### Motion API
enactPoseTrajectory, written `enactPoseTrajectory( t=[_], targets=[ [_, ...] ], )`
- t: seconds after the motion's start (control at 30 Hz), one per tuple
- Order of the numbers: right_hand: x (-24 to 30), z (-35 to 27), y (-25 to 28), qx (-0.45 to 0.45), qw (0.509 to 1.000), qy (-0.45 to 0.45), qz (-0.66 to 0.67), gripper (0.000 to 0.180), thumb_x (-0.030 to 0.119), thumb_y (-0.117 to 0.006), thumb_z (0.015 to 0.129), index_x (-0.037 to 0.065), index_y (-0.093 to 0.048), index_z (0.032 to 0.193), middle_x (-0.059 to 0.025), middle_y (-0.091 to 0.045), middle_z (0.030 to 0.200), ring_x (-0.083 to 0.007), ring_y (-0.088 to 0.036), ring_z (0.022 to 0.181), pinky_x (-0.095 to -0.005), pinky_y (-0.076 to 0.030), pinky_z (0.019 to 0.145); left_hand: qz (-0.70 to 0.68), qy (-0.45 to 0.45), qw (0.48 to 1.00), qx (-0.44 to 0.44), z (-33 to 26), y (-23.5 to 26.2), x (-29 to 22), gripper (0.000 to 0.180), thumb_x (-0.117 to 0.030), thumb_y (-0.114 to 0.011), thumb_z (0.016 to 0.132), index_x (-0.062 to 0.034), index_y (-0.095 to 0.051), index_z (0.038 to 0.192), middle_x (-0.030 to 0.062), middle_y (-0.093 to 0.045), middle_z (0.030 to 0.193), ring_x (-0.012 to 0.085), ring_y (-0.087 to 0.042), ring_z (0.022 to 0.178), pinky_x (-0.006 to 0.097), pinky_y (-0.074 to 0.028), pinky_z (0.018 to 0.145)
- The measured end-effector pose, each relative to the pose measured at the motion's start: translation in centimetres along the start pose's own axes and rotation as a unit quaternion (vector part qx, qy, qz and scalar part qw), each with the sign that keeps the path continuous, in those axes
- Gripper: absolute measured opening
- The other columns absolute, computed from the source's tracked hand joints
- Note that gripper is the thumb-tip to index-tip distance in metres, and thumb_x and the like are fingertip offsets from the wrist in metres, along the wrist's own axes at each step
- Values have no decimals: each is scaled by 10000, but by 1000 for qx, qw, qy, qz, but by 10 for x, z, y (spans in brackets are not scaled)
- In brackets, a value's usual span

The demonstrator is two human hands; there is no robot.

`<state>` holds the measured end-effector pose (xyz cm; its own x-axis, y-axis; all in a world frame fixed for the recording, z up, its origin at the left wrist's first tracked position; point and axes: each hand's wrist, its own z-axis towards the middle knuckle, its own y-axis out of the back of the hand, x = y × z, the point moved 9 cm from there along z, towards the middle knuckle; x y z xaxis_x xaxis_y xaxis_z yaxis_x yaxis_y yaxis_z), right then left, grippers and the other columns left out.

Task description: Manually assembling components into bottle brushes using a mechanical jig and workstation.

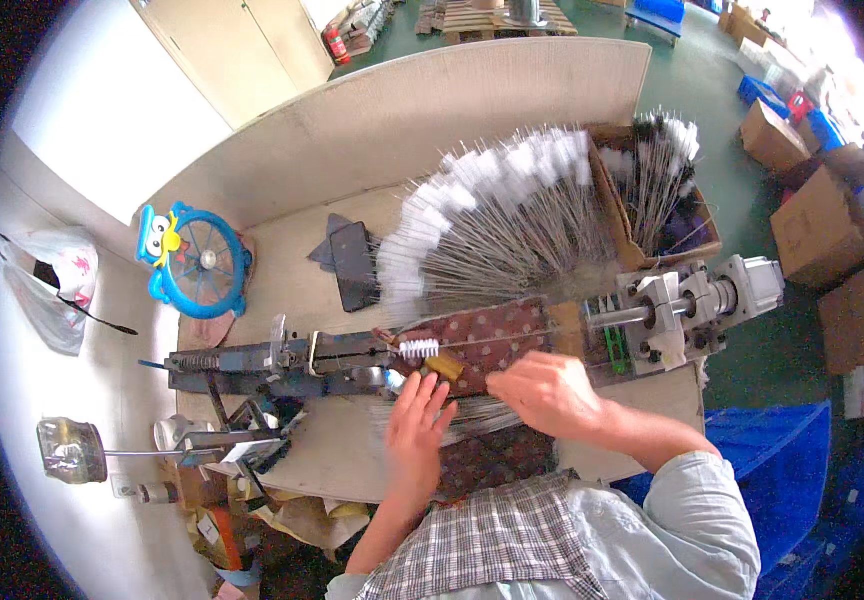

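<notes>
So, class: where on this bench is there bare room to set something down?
Bare tabletop shows between the blue fan and the dark phone, and also left of the left hand, in front of the machine. It is crowded behind the machine, where white brushes spread beside the cardboard box.

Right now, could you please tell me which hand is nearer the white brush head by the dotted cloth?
Left: the left hand is just below the white brush head in the picture; the right hand is farther off, below and to its right.
</notes>
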<state>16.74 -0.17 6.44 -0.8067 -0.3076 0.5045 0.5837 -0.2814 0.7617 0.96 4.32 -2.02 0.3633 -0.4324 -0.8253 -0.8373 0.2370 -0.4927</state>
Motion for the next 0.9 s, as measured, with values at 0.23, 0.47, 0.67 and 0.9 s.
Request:
enactPoseTrajectory(
  t=[0.23,0.47,0.67,0.9],
  targets=[
    [-28,-36,-63,213,972,-71,-66,105,175,-611,745,100,-612,818,-61,-561,834,-249,-597,825,-386,-519,637,-131,-83,927,-342,-54,217,-14,204,-259,-527,894,-93,-561,1008,37,-612,909,156,-567,801,318,-459,719],
    [-31,-38,-74,268,956,-75,-96,86,160,-562,758,105,-612,801,-65,-561,843,-264,-605,829,-404,-518,620,-6,-169,798,-579,-155,438,-90,439,-455,-607,824,-43,-587,972,40,-583,788,116,-541,629,270,-450,527],
    [-31,-34,-40,230,961,-92,-125,104,132,-594,718,108,-605,819,-62,-558,832,-262,-613,802,-396,-517,620,-95,-213,769,-595,-143,398,-76,401,-442,-595,833,-48,-591,909,40,-593,838,145,-561,742,251,-468,645],
    [-54,-49,-46,257,948,-144,-123,153,113,-604,700,101,-592,852,-75,-567,836,-291,-614,768,-407,-514,632,-16,-63,954,-291,-44,232,16,230,-227,-468,915,-49,-520,1052,68,-579,1001,191,-570,920,313,-481,819]
  ],
)
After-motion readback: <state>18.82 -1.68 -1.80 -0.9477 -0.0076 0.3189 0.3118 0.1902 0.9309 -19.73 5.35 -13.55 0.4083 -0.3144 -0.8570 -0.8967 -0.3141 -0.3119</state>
